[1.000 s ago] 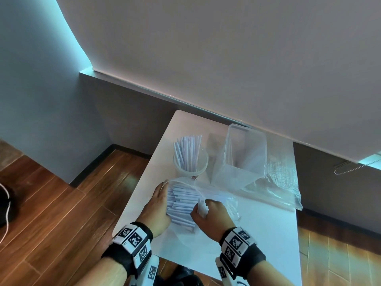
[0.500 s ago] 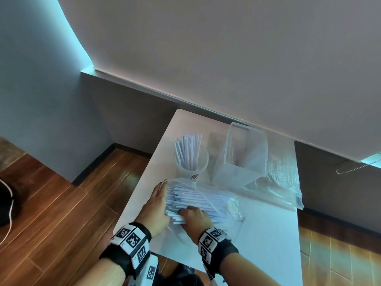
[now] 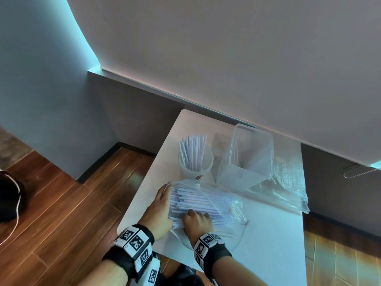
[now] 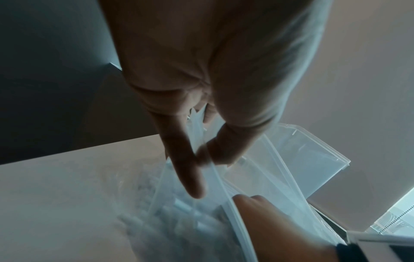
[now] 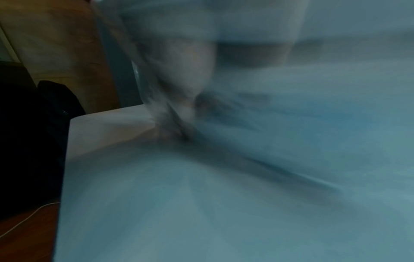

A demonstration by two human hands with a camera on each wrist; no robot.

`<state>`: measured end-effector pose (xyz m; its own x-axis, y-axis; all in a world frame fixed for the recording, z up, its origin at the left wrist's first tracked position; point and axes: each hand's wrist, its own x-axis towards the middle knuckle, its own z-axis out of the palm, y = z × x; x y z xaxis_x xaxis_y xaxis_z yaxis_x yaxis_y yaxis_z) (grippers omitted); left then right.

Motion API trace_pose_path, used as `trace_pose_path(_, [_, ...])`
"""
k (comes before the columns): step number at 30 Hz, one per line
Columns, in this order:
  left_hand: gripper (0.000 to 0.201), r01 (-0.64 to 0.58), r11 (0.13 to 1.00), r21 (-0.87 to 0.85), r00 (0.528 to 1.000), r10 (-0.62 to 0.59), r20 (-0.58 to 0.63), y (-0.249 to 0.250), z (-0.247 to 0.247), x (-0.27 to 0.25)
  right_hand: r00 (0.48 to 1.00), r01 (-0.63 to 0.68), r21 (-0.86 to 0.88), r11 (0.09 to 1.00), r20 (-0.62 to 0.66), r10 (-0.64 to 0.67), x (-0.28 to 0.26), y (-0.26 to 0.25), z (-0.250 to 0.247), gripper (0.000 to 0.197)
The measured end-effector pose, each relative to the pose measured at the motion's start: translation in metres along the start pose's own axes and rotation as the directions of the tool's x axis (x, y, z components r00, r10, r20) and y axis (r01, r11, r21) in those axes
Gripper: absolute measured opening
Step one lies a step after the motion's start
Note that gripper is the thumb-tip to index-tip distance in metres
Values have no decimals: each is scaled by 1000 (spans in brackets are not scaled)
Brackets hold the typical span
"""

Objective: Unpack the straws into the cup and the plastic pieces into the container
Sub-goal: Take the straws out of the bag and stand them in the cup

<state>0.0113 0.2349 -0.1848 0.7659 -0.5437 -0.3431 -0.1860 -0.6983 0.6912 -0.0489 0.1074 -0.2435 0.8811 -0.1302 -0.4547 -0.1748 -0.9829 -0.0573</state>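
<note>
Bare forearms. Each wrist: black strap (image 3: 121, 263) carrying white blocks (image 3: 136, 243) printed with black square-pattern markers.

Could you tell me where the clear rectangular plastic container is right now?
In the head view, the clear rectangular plastic container stands on the white table near the wall, just right of the translucent cup of white straws.

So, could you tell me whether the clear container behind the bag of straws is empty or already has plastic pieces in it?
Empty, as far as the head view shows: the container stands upright and nothing is visible through its clear walls.
</note>
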Motion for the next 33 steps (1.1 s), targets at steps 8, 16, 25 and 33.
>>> trace_pose_path(8, [101,5,1000,13,1000,-5,-2,-2,2,1,998,-14,94,995,-55,19,4,0,13,35])
trace_pose_path(16, [92,9,1000,-7,999,-10,-38,-1,-3,3,999,39,40,998,-37,-37,1,16,16,48])
trace_pose_path(25, [90,18,996,-84,1000,-20,-17,-6,-7,6,984,88,347,934,-178,-27,-12,30,-12,36])
trace_pose_path(33, [92,32,994,-107,999,-33,-14,-9,-10,6,968,68,366,928,-248,27,-20,47,-31,20])
